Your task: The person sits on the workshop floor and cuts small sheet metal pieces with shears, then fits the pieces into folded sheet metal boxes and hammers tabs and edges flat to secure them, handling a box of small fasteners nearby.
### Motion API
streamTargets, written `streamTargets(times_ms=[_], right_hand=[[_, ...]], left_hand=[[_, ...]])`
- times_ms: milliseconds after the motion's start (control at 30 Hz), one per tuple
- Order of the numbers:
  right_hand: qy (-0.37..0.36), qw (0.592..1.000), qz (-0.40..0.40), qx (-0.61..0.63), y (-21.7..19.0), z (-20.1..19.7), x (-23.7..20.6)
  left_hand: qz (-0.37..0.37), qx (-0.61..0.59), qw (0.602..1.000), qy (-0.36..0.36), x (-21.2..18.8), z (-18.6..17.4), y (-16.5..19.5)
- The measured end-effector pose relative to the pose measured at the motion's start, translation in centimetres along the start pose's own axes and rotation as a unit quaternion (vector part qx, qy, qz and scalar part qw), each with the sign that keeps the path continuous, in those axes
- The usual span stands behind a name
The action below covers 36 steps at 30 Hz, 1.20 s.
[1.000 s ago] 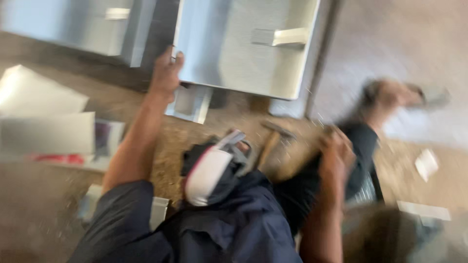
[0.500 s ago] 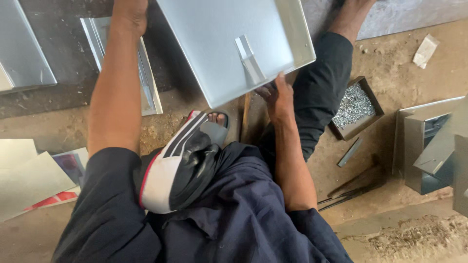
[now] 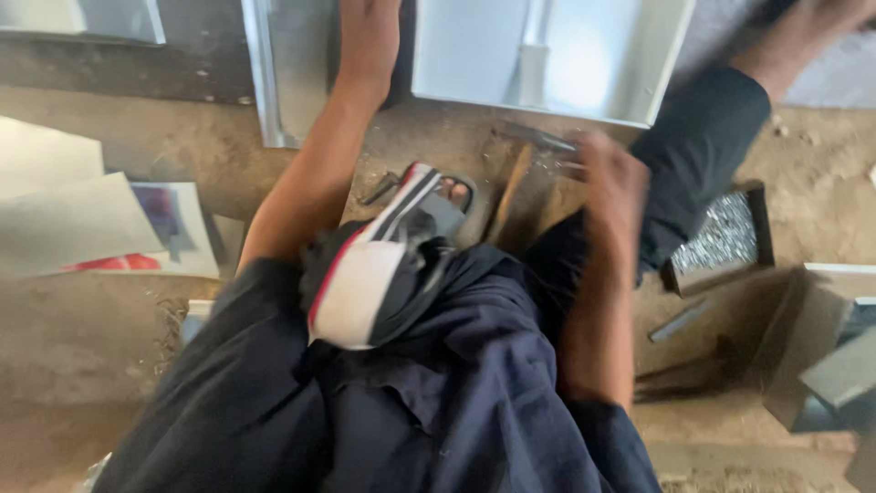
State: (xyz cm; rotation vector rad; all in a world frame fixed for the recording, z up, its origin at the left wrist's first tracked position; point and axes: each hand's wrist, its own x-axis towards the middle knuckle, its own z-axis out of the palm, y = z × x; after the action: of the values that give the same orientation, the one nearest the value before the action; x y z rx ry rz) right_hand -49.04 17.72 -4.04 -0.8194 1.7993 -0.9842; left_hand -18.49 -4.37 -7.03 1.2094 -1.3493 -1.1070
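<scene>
We sit on the dirt floor (image 3: 109,347). Our left hand (image 3: 370,36) lies flat on a gray metal strip (image 3: 292,73), likely to keep it from sliding; its fingers run off the top, so we cannot tell how they sit. Our right hand (image 3: 607,178) is blurry, near one hammer (image 3: 520,169) lying on the floor below one big metal tray (image 3: 547,55). We cannot tell if those fingers are wide or closed. One small box of shiny bits (image 3: 721,237) waits close by our leg.
</scene>
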Motion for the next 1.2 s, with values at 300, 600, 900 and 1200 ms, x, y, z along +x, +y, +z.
streamTargets(times_ms=[300, 600, 900, 1200], right_hand=[[0.331, 0.925, -0.003, -0.188, 12.2, -17.6, -6.1], [0.284, 0.940, -0.022, -0.189, 13.5, -15.5, -3.4], [0.191, 0.888, 0.080, -0.411, 12.1, -13.8, -4.4], [0.191, 0.857, 0.085, -0.471, 12.9, -15.4, -3.8]], left_hand=[[-0.066, 0.404, 0.905, -0.117, -27.6, -11.9, -2.4], [-0.037, 0.480, 0.870, -0.106, -31.1, -13.5, -4.2], [0.083, 0.483, 0.869, -0.076, -29.6, -13.6, -2.5], [-0.049, 0.518, 0.850, -0.087, -26.2, -10.9, -5.8]])
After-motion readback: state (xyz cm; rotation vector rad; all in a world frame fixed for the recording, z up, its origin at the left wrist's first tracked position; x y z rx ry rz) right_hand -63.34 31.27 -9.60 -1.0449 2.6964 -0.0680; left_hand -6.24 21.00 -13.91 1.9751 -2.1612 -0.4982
